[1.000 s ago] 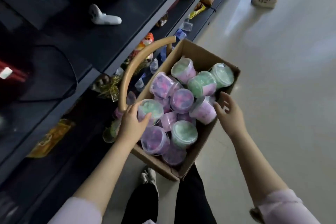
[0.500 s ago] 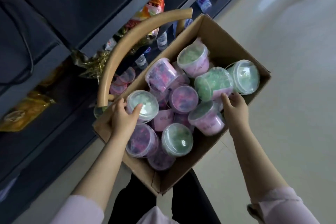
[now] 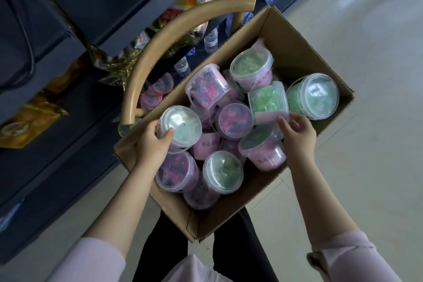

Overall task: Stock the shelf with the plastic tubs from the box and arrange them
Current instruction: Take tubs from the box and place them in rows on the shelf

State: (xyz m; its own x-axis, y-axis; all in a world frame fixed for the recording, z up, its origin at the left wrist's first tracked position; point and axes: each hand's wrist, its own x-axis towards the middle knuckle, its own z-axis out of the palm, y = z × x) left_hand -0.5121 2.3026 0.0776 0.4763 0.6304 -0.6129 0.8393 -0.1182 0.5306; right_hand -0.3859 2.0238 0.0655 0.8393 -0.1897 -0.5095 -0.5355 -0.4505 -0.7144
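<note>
A pale tiled floor [image 3: 343, 41] runs beside dark store shelving [image 3: 96, 2], where an open cardboard box [image 3: 304, 52] full of plastic tubs sits at the feet of a person in pink sleeves and dark trousers. At the shelf-side wall of the box, the left hand [image 3: 152, 144] is closed around a clear-lidded tub of green contents [image 3: 180, 127], thumb pressed on the lid rim and fingers wrapped behind its side. At the opposite, floor-side wall of the box, the right hand [image 3: 298, 131] reaches in with fingers [image 3: 283, 125] spread narrowly and curled; they touch a tilted pink-labelled tub [image 3: 263, 149] lying on its side and the label edge of a green tub [image 3: 267, 102] above it, though whether they grip either cannot be told. More tubs, some purple-filled and some green-filled, lie heaped at all angles inside the box, several upright with lids facing up. A curved tan handle [image 3: 160, 46] arches over the gap between the box and the shelving. Beneath it, on the low shelf just beside the box, stand small bottles [image 3: 209, 40] and gold-wrapped packets [image 3: 119, 68].
</note>
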